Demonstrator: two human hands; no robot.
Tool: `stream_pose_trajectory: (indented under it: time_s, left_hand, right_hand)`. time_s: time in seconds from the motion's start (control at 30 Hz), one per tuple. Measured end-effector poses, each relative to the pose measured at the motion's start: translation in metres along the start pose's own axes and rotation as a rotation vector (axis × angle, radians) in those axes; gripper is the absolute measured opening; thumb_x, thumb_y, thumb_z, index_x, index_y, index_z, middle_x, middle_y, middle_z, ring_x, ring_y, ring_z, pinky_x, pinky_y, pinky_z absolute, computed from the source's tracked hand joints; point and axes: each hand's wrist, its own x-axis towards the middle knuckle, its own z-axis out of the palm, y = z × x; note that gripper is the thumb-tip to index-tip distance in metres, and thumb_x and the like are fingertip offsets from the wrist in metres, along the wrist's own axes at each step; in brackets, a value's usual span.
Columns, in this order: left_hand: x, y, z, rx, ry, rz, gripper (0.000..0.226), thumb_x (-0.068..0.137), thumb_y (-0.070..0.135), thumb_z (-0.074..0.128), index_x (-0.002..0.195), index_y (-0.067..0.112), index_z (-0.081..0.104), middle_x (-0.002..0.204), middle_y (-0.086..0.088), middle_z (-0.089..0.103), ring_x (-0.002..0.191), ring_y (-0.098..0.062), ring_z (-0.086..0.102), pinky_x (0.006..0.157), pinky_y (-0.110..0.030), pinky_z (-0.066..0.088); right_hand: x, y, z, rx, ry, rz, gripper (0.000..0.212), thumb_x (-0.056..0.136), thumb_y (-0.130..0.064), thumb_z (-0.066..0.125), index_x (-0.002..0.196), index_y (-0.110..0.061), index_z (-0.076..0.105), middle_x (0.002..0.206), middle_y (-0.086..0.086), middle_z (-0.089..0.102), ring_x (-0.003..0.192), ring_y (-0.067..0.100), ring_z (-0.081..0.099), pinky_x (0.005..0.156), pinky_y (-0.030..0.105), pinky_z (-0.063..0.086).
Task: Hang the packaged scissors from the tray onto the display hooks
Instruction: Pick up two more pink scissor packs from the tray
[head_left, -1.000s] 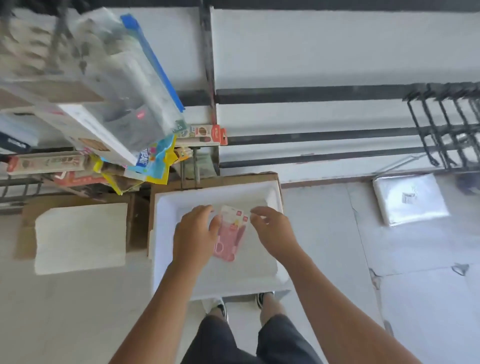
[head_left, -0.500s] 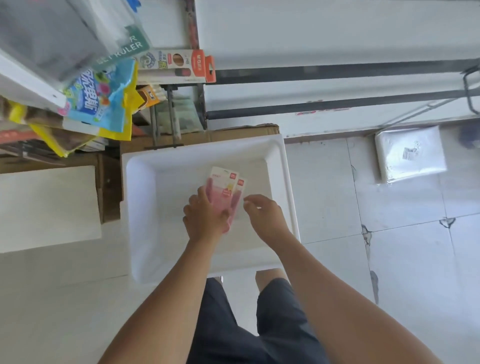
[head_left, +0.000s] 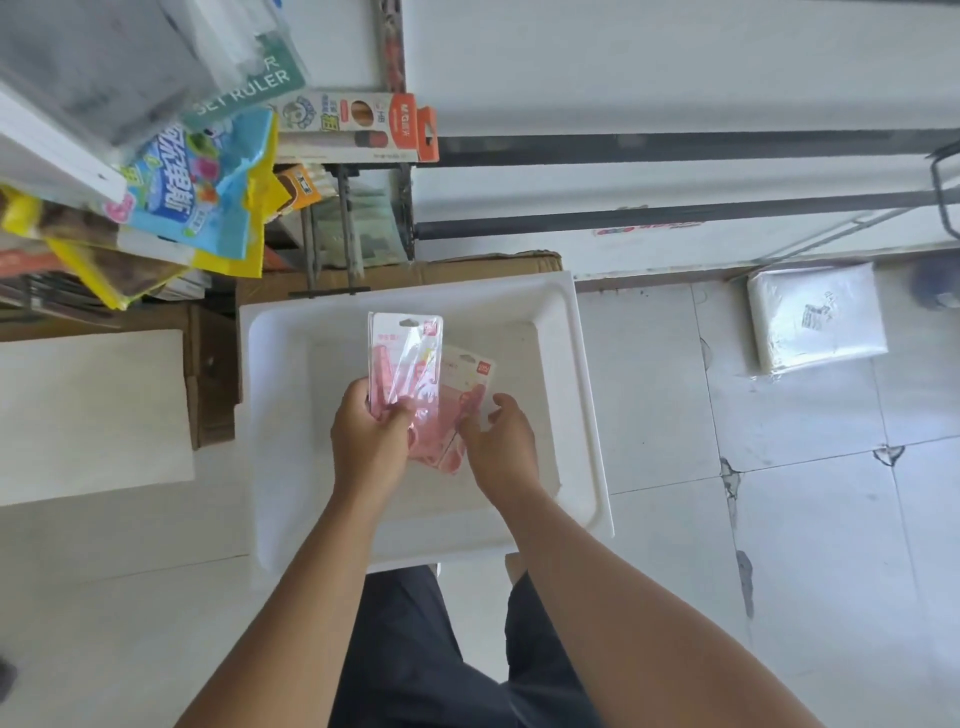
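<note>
White floor tiles (head_left: 810, 519) fill the lower scene, seen from above by a person standing over a shallow white tray (head_left: 571, 395) that rests on a cardboard box (head_left: 467, 267); beyond it runs a white wall panel with dark horizontal rails (head_left: 675, 218); at upper left a crowded display rack holds hanging goods, among them a blue and yellow snack bag (head_left: 197, 192), a green ruler set pack (head_left: 244, 85) and an orange-edged pencil pack (head_left: 363, 124); two bare metal display hooks (head_left: 332, 234) jut out just above the tray's far edge. Over the tray, the left hand (head_left: 371, 441) is clamped around the lower end of a pink packaged scissors (head_left: 405, 364), holding it upright with its hang hole at the top; a second pink scissors pack (head_left: 467, 395) lies tilted just behind and to the right, overlapping the first; the right hand (head_left: 498, 441) touches this second pack's lower edge with fingers curled, though whether it truly grips it cannot be told. A plastic-wrapped white bundle (head_left: 815, 317) sits on the floor at right, well apart from the tray; dark shorts show below.
</note>
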Motion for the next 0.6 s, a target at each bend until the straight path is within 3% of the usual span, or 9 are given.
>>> stream_pose_trajectory:
  time_s: [0.13,0.23,0.43,0.6]
  left_hand:
    - [-0.01,0.007,-0.018,-0.095,-0.018,0.033,0.015,0.091,0.013,0.066,0.104,0.02,0.064,0.093,0.009,0.071,0.076,-0.007,0.068,0.052,-0.012,0.049]
    - [-0.014,0.007,-0.028,-0.101,-0.018,0.034,0.018,0.092,0.019,0.068,0.109,0.025,0.063,0.098,0.015,0.07,0.083,-0.004,0.069,0.057,-0.015,0.053]
    - [-0.015,0.0,-0.038,-0.123,0.042,0.003,0.024,0.091,0.023,0.07,0.115,0.025,0.063,0.107,0.01,0.072,0.092,-0.011,0.072,0.066,-0.022,0.059]
    - [-0.015,-0.002,-0.041,-0.156,0.069,-0.027,0.026,0.091,0.021,0.07,0.117,0.023,0.064,0.111,0.007,0.072,0.096,-0.016,0.072,0.069,-0.024,0.059]
  right_hand:
    - [0.006,-0.002,0.029,-0.143,0.062,0.02,0.066,0.082,-0.045,0.066,0.136,-0.015,0.042,0.131,0.007,0.047,0.122,0.03,0.048,0.092,0.04,0.048]
    - [0.008,-0.004,0.047,-0.227,0.132,0.022,0.075,0.081,-0.048,0.066,0.14,-0.014,0.036,0.132,0.009,0.043,0.121,0.034,0.046,0.097,0.04,0.041]
    - [0.024,0.001,0.071,-0.313,0.159,0.043,0.067,0.084,-0.053,0.06,0.138,-0.02,0.039,0.133,0.006,0.043,0.117,0.028,0.04,0.097,0.035,0.037]
    - [0.031,-0.002,0.072,-0.317,0.152,0.107,0.061,0.084,-0.033,0.067,0.136,-0.017,0.042,0.132,0.009,0.04,0.12,0.029,0.041,0.1,0.033,0.033]
